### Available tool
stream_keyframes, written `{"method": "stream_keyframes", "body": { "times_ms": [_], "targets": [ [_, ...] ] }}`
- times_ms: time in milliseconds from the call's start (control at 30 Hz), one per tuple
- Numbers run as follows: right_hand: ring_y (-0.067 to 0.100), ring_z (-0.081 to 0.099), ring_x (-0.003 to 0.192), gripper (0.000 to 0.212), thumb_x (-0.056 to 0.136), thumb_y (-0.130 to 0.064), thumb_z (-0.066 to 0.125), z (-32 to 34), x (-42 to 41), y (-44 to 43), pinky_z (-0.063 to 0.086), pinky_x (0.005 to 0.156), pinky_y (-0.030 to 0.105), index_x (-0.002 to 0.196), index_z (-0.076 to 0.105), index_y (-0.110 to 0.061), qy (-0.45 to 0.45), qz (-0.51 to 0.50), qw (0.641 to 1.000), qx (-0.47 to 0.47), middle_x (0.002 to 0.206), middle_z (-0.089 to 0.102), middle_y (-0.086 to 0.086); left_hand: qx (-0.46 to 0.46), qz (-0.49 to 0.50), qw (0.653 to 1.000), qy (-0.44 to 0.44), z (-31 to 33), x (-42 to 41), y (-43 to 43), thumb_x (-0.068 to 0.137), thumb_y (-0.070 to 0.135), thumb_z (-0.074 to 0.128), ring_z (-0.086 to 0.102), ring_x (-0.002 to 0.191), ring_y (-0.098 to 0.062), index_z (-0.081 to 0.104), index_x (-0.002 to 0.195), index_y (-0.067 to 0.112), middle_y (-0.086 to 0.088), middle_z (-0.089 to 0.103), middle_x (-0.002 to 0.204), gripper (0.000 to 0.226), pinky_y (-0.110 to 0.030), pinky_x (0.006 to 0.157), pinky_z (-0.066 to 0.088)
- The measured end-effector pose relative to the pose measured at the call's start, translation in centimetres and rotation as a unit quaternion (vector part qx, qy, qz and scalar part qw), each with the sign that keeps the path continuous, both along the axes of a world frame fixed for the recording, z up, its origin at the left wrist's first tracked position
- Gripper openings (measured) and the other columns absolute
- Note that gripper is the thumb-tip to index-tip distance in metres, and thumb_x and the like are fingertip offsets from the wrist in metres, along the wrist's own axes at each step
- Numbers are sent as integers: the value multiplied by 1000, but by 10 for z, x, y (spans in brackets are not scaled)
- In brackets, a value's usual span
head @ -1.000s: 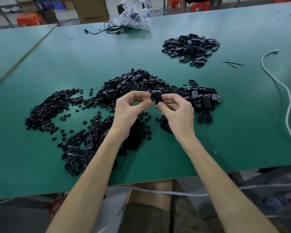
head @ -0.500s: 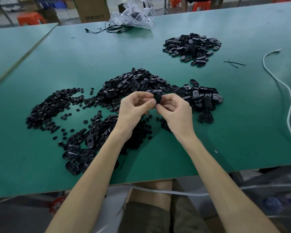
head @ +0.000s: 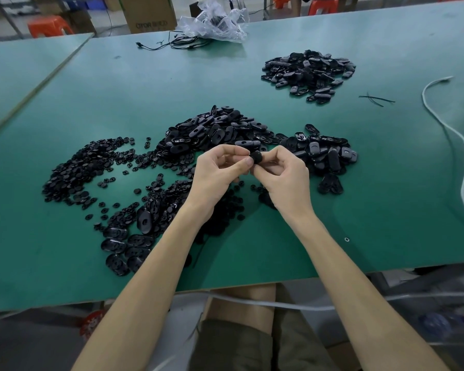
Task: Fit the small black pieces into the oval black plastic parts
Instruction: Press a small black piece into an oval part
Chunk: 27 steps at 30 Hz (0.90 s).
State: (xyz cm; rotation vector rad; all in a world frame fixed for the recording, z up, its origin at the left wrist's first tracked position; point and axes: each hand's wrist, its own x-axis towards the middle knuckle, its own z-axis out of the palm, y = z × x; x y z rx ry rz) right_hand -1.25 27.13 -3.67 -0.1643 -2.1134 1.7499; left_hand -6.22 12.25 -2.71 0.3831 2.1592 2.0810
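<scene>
Head view, left hand (head: 214,172), right hand (head: 284,175) pinching one oval part (head: 256,157).

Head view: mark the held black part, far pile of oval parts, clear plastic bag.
held black part (head: 256,158), head view, its visible rounded top.
far pile of oval parts (head: 310,72), head view, middle of the heap.
clear plastic bag (head: 214,22), head view, crumpled centre.

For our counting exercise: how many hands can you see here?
2. The left hand and right hand meet above the green table, both pinching one black part. None seems hidden.
</scene>
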Motion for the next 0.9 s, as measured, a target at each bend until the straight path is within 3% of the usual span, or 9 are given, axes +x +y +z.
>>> {"method": "stream_keyframes", "body": {
  "times_ms": [267, 433, 633, 767, 833, 900],
  "targets": [
    [9, 78, 90, 11, 90, -7, 79, 1, 1, 1, 63, 89, 36, 88, 72, -14, 6, 5, 1000, 0, 92, 81, -6, 2, 7, 1000, 6, 0, -1, -1, 89, 11, 81, 70, 83, -12, 72, 110, 4, -7, 76, 92, 24, -23, 78, 56],
    [8, 78, 91, 9, 90, -3, 78, 0, 0, 1, 62, 91, 36, 91, 73, -11, 12, 10, 1000, 2, 94, 81, -5, -7, 17, 1000, 22, -1, -1, 0, 87, 10, 83, 67, 78, -7, 73, 102, 6, 3, 73, 80, 18, -19, 76, 53],
    [13, 78, 93, 17, 90, -3, 77, -1, 1, 1, 61, 94, 45, 85, 71, -17, 19, 29, 999, -16, 95, 81, -4, -3, 15, 999, 30, 0, 0, -1, 86, 11, 84, 64, 79, -9, 72, 102, 8, 2, 71, 81, 20, -21, 78, 54],
    [15, 78, 93, 20, 92, -6, 75, -1, 0, 0, 60, 95, 48, 85, 70, -24, 23, 42, 999, -27, 94, 80, -4, -5, 11, 999, 39, 3, -1, -4, 88, 14, 82, 68, 92, -20, 74, 114, 10, -2, 75, 103, 27, -30, 87, 58],
    [17, 78, 92, 17, 93, -7, 72, -1, 0, -1, 61, 92, 49, 87, 71, -22, 25, 38, 999, -23, 92, 79, -4, -7, -6, 999, 42, 4, 0, -4, 91, 15, 80, 72, 102, -24, 76, 115, 9, -3, 77, 111, 25, -27, 86, 58],
    [17, 75, 89, 15, 95, -9, 68, -2, -1, -1, 61, 87, 48, 88, 71, -22, 28, 28, 999, -10, 89, 77, -7, -9, -11, 999, 46, 5, 1, -3, 92, 13, 78, 73, 99, -19, 76, 112, 6, -3, 78, 110, 22, -24, 82, 57]
  ]
}}
